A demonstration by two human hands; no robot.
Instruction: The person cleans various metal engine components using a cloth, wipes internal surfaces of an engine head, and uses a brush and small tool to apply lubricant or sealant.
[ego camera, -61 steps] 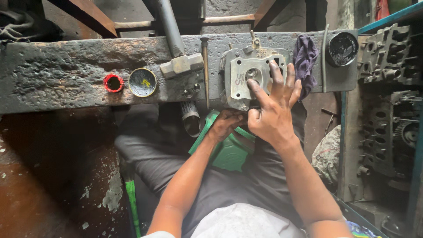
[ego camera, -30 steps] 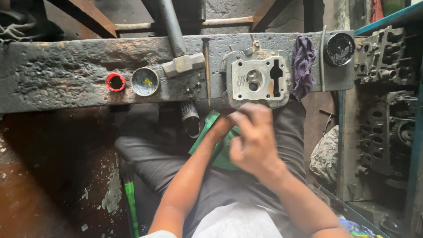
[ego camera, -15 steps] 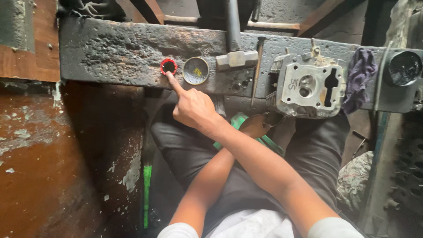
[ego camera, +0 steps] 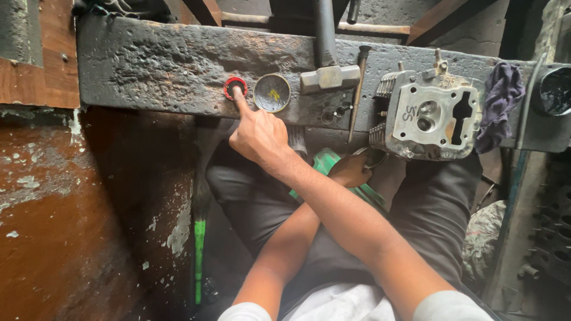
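Here, the person is sitting at a dark, grimy table [ego camera: 148,65], and the right hand [ego camera: 259,135] is reaching across the body to its left part. Its index finger is stretched out with the tip dipping into a small red-rimmed cap [ego camera: 235,88], while the other fingers are curling loosely into the palm; they are gripping nothing, and only that fingertip is touching the cap. The cap is lying flat on the table, just beside a round shallow tin [ego camera: 272,93] with a yellowish smear inside, probably so that both are staying within easy reach of a seated worker.

The left hand [ego camera: 351,170] is resting low over the lap, below the table edge, and the right forearm is crossing over its arm. Its fingers are curling around something thin and metallic, perhaps a ring or wire, against a green object [ego camera: 324,161]; how tight the hold is cannot be told, since the hand is partly hidden.

Further right, a grey metal cylinder head [ego camera: 434,116] is lying face up on the table, overhanging the near edge, seemingly so that its flat face is open to view. A hammer [ego camera: 330,77] is lying between the tin and the head, with its handle pointing away from the person, and a thin rod [ego camera: 358,89] is lying just beside it. A dark purple rag [ego camera: 498,101] is draping over the table to the right of the head.
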